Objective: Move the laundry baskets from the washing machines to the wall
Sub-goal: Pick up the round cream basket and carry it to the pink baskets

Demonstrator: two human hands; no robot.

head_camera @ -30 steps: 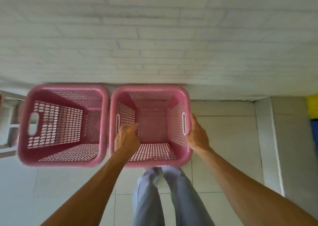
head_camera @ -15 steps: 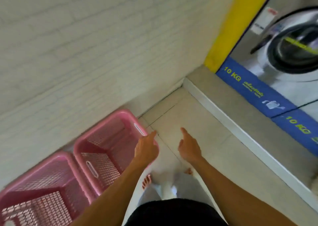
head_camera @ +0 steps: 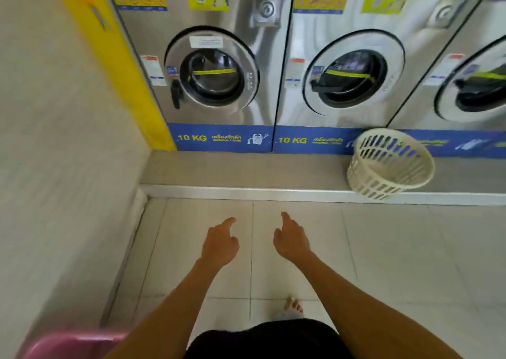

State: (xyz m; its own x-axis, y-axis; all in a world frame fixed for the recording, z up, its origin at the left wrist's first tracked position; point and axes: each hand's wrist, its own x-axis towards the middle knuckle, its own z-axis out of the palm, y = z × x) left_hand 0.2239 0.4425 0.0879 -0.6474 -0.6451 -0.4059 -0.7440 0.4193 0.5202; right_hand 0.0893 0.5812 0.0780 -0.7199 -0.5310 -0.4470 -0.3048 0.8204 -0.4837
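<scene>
A: Biggest first. What's filling the far side?

B: Three steel front-loading washing machines [head_camera: 219, 65] are standing in a row along the far side, on a raised grey ledge [head_camera: 246, 171]. Blue strips reading "10 KG" are running along their bases. The right one is getting cut off by the frame edge.

A: Left side?

B: A pale brick wall [head_camera: 49, 167] is running down the left, meeting a yellow panel [head_camera: 120, 65] next to the left machine. White floor tiles [head_camera: 397, 249] are covering the near half.

A: Baskets?

B: A round cream laundry basket [head_camera: 390, 164] is sitting tilted on the ledge, mouth facing up and left, in front of the gap between the middle and right machines. It's looking empty. A pink basket [head_camera: 71, 345] is showing only its rim at the near left corner, close to the wall, and it's blurred.

A: Hands?

B: Both arms are reaching forward over the tiles. The left hand [head_camera: 219, 243] is empty, fingers loosely curled, index finger pointing out. The right hand [head_camera: 291, 239] is empty too, loosely curled, one finger sticking up. They're hanging near each other, not touching, well apart from the cream basket.

A: Anything smaller?

B: A bare foot [head_camera: 293, 305] is showing on the tiles between the forearms, above a dark garment [head_camera: 262, 339].
</scene>
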